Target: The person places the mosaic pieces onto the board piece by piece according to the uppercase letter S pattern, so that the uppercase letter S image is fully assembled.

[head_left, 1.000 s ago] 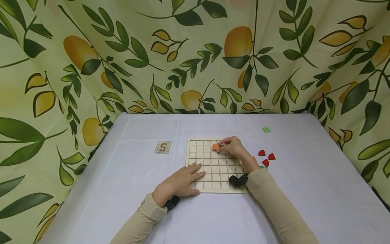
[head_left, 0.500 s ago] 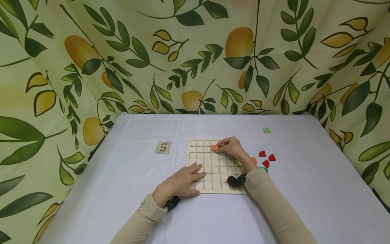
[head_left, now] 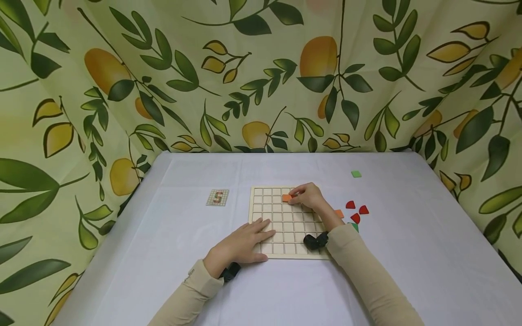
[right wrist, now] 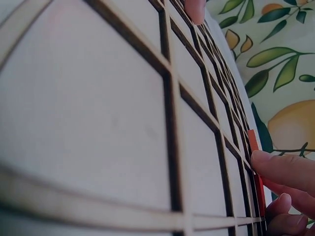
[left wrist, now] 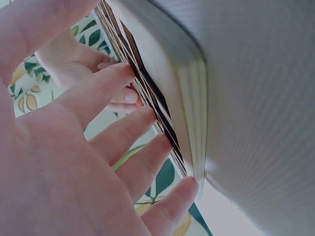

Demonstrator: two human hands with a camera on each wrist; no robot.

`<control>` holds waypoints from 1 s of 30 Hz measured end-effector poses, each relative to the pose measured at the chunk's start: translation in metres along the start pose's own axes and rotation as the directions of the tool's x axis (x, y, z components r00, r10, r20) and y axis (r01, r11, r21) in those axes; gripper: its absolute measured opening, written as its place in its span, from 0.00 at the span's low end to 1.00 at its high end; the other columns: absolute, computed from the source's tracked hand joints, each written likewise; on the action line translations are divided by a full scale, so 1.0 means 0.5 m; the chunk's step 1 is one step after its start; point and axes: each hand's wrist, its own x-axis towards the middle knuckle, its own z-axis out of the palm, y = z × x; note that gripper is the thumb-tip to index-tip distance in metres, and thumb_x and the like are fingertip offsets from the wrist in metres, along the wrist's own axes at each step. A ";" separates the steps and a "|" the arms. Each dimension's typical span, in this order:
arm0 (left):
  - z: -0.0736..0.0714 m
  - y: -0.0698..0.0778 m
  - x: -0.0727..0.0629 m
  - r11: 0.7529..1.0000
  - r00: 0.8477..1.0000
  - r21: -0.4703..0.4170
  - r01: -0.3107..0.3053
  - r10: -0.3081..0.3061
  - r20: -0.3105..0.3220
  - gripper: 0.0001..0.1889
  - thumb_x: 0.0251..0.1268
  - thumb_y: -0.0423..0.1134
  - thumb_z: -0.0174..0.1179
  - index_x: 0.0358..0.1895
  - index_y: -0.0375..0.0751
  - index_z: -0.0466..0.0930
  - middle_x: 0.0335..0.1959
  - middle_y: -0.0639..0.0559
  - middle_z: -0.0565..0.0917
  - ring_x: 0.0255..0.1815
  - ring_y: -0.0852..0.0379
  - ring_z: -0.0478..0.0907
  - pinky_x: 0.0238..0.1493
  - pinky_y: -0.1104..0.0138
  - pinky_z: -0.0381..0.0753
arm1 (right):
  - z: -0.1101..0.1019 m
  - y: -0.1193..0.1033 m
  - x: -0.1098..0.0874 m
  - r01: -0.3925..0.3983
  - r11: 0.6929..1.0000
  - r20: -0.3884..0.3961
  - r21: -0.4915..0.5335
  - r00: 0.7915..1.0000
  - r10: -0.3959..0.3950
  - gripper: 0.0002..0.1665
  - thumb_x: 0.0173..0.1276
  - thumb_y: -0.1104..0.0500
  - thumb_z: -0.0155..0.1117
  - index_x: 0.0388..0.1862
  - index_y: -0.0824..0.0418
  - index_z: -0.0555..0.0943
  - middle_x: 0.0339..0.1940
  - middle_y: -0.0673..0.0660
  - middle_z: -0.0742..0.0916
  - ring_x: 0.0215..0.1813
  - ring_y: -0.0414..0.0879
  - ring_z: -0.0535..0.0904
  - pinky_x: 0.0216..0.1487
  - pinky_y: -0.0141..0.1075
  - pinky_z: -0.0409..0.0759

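Observation:
A pale wooden grid board [head_left: 288, 235] lies on the white-covered table. My right hand [head_left: 311, 196] is over its far side, thumb and fingertips pinching an orange square tile [head_left: 287, 198] at the far row of cells. In the right wrist view, the right fingers [right wrist: 283, 169] touch an orange-red edge [right wrist: 254, 140] low on the grid, with another red edge [right wrist: 260, 194] just beside it. My left hand [head_left: 244, 240] rests with spread fingers on the board's near left edge; the left wrist view shows its fingertips [left wrist: 165, 142] along the board's rim.
Left of the board lies a small pattern card [head_left: 218, 197] with an S on a grid. To the right are red quarter-round pieces [head_left: 355, 218], an orange piece [head_left: 339, 213] and a green piece [head_left: 355, 227], partly behind the right arm. A light green square [head_left: 356, 174] lies farther back.
The orange tile, with my right hand on it, has shifted slightly left and sits flatter on the grid. My left hand has stayed in place.

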 end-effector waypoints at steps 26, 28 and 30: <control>0.001 -0.002 0.003 1.000 1.000 0.003 -0.012 0.012 -0.002 0.35 0.63 0.53 0.61 0.72 0.50 0.63 0.78 0.47 0.58 0.80 0.45 0.52 0.76 0.49 0.60 | -0.004 0.009 -0.006 0.013 0.997 0.019 0.076 1.000 -0.014 0.20 0.55 0.62 0.74 0.48 0.64 0.86 0.47 0.63 0.82 0.39 0.47 0.67 0.34 0.32 0.67; 0.002 -0.002 0.002 1.000 1.000 -0.001 -0.009 0.009 0.001 0.35 0.63 0.53 0.61 0.73 0.51 0.63 0.78 0.47 0.57 0.80 0.45 0.52 0.77 0.49 0.60 | -0.007 0.011 -0.008 0.022 0.996 0.028 0.089 0.999 -0.025 0.20 0.56 0.62 0.73 0.48 0.64 0.85 0.45 0.60 0.82 0.38 0.46 0.66 0.34 0.32 0.67; 0.003 -0.002 0.002 1.000 1.000 -0.005 -0.006 0.006 0.003 0.35 0.63 0.53 0.61 0.73 0.51 0.63 0.78 0.47 0.57 0.80 0.45 0.52 0.77 0.49 0.60 | -0.010 0.012 -0.010 0.028 0.994 0.035 0.108 0.999 -0.031 0.19 0.56 0.62 0.73 0.48 0.65 0.85 0.39 0.56 0.81 0.35 0.45 0.65 0.32 0.31 0.66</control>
